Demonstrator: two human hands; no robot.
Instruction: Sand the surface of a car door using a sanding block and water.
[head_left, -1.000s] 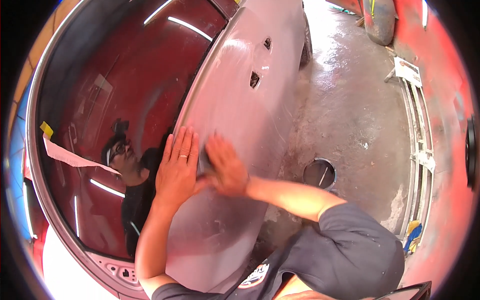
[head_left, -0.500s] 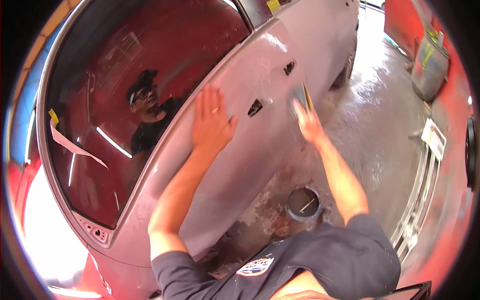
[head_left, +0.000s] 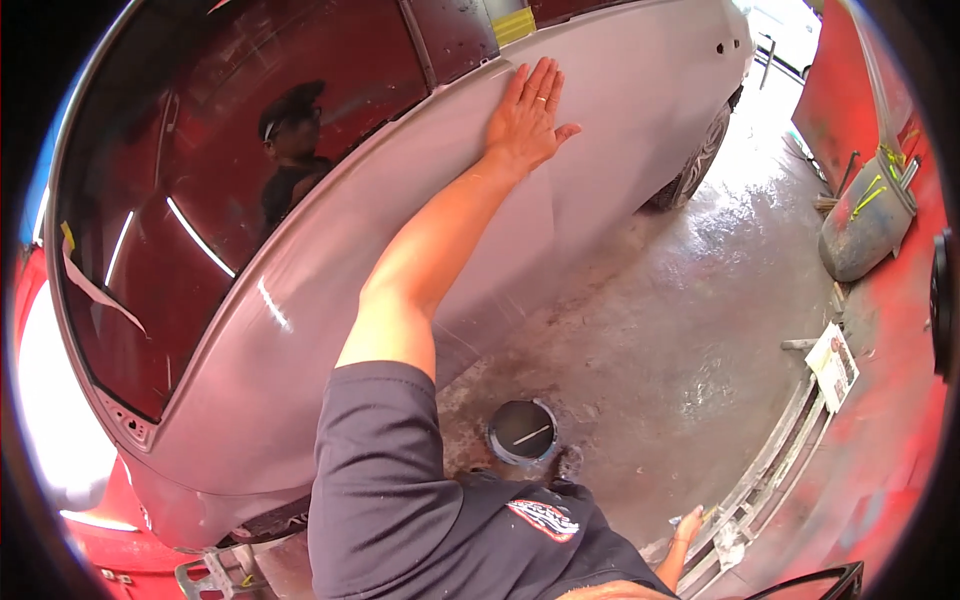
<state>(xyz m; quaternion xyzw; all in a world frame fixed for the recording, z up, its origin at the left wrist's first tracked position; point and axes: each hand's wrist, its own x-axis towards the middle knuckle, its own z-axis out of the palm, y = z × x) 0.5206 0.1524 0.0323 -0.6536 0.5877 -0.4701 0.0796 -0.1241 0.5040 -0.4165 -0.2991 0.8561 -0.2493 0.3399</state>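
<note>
My left hand (head_left: 527,118) lies flat on the dull grey-pink car door (head_left: 490,255), fingers together and thumb spread, just below the window line. A ring shows on one finger. Down at the lower right, my right hand (head_left: 688,525) is off the car, beside a long metal rail. It is small and partly cut off by my shirt; a thin edge of a grey-and-tan sanding pad (head_left: 709,514) appears at its fingers. My left arm crosses the door and hides its handle openings.
A dark window (head_left: 240,160) with yellow tape (head_left: 514,26) borders the panel. On the wet floor stands a round bucket (head_left: 523,432) with a stick in it. To the right are a metal rail (head_left: 765,465), a paper sheet (head_left: 832,366) and a hanging grey bin (head_left: 868,220).
My left hand has slid up and rightward along the door. My right hand has left the panel with the sanding pad and dropped to the lower right. The view has turned rightward.
</note>
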